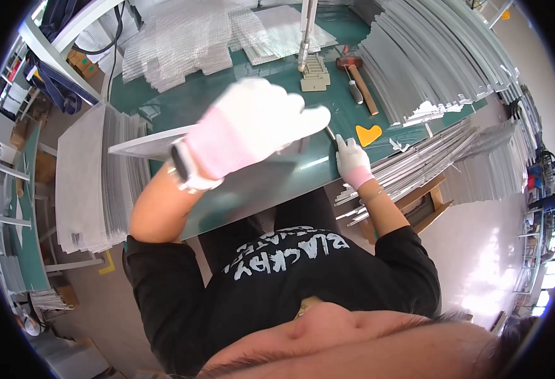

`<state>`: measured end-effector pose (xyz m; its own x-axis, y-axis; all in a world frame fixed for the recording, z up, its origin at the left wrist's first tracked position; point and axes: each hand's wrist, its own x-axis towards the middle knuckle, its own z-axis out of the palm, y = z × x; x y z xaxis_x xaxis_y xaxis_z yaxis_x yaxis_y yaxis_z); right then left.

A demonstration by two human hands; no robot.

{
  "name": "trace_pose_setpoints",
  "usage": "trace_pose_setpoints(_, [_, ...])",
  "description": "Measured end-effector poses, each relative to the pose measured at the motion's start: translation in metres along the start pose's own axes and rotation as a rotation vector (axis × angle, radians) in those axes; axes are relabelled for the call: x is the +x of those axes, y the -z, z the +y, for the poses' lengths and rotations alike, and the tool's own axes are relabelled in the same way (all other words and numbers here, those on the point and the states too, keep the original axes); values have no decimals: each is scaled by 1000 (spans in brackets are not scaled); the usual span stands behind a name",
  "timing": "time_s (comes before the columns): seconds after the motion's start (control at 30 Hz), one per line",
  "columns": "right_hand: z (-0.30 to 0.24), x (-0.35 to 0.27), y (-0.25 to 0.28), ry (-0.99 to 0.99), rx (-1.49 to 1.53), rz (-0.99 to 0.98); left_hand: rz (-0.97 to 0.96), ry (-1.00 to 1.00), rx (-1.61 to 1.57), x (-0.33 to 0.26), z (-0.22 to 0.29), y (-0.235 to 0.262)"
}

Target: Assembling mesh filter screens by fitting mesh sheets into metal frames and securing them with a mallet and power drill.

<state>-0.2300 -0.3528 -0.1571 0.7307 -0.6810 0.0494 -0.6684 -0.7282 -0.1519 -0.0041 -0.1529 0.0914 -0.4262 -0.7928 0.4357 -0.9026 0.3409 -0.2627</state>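
Note:
My left hand [252,120], in a white glove with a pink cuff, is raised over the bench, slightly blurred. Its fingers curl downward; whatever they may hold is hidden beneath. Below that forearm, a pale thin-edged panel [148,143] extends out to the left, partly covered by my wrist. My right hand [352,161], gloved the same way, rests at the bench's front edge with its fingers closed around a thin dark rod [331,134]. Right beside it lies a yellow flat scraper-like piece [368,135].
On the green bench top [277,183] are a hammer [361,79], a screwdriver [354,90] and a beige block [315,76]. Stacked grey strips [429,57] fill the right side. Mesh sheets [176,44] lie at the back; upright panels [94,183] stand at the left.

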Motion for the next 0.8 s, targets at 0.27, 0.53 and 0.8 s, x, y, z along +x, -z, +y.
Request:
trace_pose_setpoints(0.27, [19, -42, 134, 200, 916, -153, 121, 252, 145, -5, -3, -60])
trace_pose_setpoints(0.53, [-4, -55, 239, 588, 825, 313, 159, 286, 69, -6, -7, -64])
trace_pose_setpoints(0.8, [-32, -47, 247, 601, 332, 308, 213, 255, 49, -7, -9, -69])
